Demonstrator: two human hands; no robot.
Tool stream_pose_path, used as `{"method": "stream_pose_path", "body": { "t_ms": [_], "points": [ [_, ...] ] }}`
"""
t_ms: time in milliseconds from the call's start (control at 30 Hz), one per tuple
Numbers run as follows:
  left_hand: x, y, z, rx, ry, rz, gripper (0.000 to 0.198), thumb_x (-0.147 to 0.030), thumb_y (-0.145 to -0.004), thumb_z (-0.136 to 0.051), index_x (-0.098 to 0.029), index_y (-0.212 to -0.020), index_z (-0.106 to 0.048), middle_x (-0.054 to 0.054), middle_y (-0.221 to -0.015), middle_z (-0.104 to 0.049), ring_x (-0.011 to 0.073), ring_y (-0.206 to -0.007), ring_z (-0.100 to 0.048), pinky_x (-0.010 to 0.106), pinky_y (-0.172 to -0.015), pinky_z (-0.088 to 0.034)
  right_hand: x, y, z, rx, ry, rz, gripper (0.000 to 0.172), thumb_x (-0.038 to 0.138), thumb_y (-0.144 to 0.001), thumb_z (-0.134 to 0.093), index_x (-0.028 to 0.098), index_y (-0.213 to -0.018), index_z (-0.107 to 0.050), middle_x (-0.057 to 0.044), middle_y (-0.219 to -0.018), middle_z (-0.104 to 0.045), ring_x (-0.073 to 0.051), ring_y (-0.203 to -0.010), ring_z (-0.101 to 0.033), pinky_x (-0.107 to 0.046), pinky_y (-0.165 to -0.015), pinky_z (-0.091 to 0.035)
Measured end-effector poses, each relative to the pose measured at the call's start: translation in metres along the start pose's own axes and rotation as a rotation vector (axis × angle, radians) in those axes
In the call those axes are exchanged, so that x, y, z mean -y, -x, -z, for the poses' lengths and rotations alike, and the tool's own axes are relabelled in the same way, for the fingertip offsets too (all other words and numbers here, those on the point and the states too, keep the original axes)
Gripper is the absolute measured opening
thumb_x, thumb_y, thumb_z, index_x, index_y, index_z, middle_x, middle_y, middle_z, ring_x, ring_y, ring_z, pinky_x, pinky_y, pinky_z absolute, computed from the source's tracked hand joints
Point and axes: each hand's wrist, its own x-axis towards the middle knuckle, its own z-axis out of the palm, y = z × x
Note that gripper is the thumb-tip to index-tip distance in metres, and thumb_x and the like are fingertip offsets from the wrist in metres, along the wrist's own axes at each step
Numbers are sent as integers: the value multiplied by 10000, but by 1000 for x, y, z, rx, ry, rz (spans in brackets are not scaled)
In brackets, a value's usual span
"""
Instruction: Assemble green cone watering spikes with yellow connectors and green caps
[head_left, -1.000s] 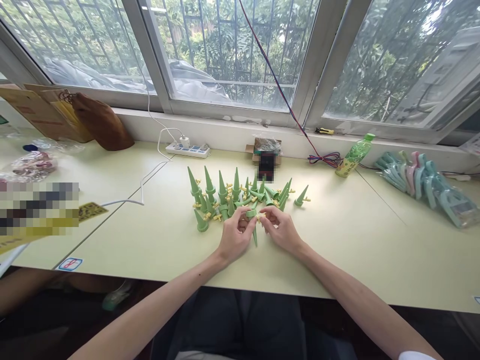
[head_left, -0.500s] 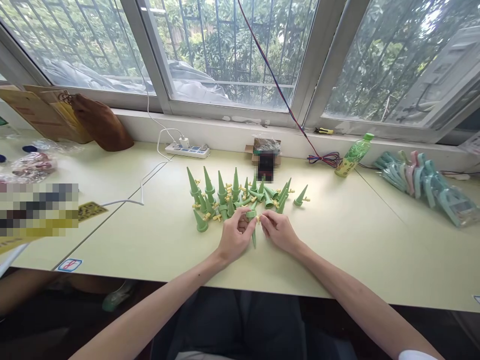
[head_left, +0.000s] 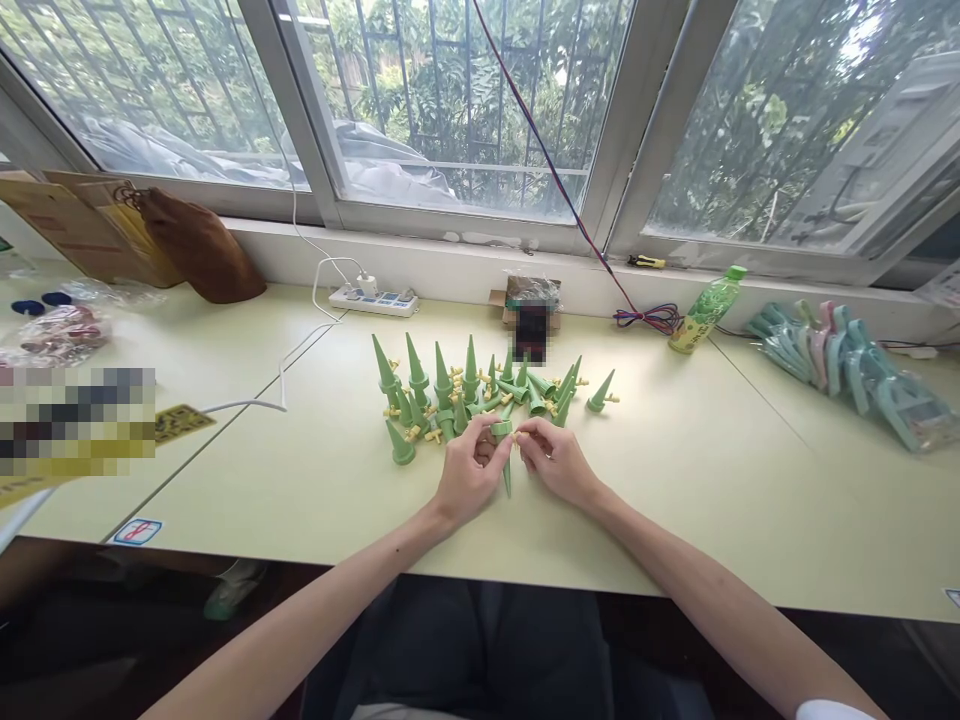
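A green plant watering spike (head_left: pixel 508 480) hangs point-down in my left hand (head_left: pixel 466 472), its wide collar gripped between thumb and fingers. Against the collar's right side sits a small yellow valve (head_left: pixel 516 437), pinched by the fingertips of my right hand (head_left: pixel 561 464). Just beyond both hands is a cluster of similar green spikes (head_left: pixel 439 368), some upright on their collars, others lying over. Yellow valves stick out among them. One spike (head_left: pixel 402 444) stands nearer on the left, and another spike (head_left: pixel 600 392) with its valve stands apart on the right.
A green drink bottle (head_left: pixel 706 312) leans at the back right, beside bagged pastel plastic items (head_left: pixel 855 365). A power strip (head_left: pixel 373 300) and a small open box (head_left: pixel 532 300) lie by the window wall. White cable (head_left: pixel 283 380) crosses the table's left part. A brown bag (head_left: pixel 202 250) stands back left.
Both hands keep nearly the same place and grip on the spike and valve. At the left edge, the seated person's arm under the table has shifted slightly.
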Motion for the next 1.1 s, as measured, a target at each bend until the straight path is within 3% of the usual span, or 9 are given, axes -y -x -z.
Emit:
{"method": "stream_pose_path", "body": {
  "t_ms": [200, 400, 767, 933, 1100],
  "points": [
    [-5, 0, 0, 24, -15, 15, 248, -389, -895, -612, -199, -1037, -542, -53, -617, -521, 81, -467, -504, 187, -433, -397, 0, 0, 1, 15, 8, -31, 417, 467, -1002, -426, 202, -685, -479, 37, -532, -509, -91, -419, -458, -248, -492, -404],
    [-5, 0, 0, -20, -4, 9, 260, -402, -900, -605, -207, -1060, -541, -42, -659, -549, 82, -478, -514, 191, -440, -410, 3, -1, 2, -33, -29, 4, 296, 477, -950, -540, 184, -985, -569, -1, -702, -591, -119, -534, -545, -254, -510, -451],
    [-3, 1, 0, 0, -36, -7, 247, -391, -898, -608, -207, -1047, -536, -70, -580, -475, 79, -445, -467, 191, -424, -365, 2, -1, 3, -21, 41, -10, 319, 474, -976, -468, 201, -824, -531, 34, -570, -504, -119, -501, -469, -263, -523, -411],
    [3, 4, 0, 34, -129, -110, 221, -345, -903, -609, -207, -1057, -533, -72, -572, -490, 79, -480, -451, 186, -463, -362, 0, -2, 6, -52, 129, 22, 426, 474, -997, -410, 210, -664, -426, 29, -552, -457, -110, -503, -406, -256, -511, -348],
    [9, 10, 0, 97, -273, -252, 187, -316, -907, -609, -204, -1025, -516, -79, -550, -538, 60, -416, -431, 178, -446, -338, -2, -2, 10, -41, 162, 41, 479, 491, -1008, -372, 204, -624, -388, 20, -564, -433, -109, -518, -385, -259, -508, -307]
  ]
}}
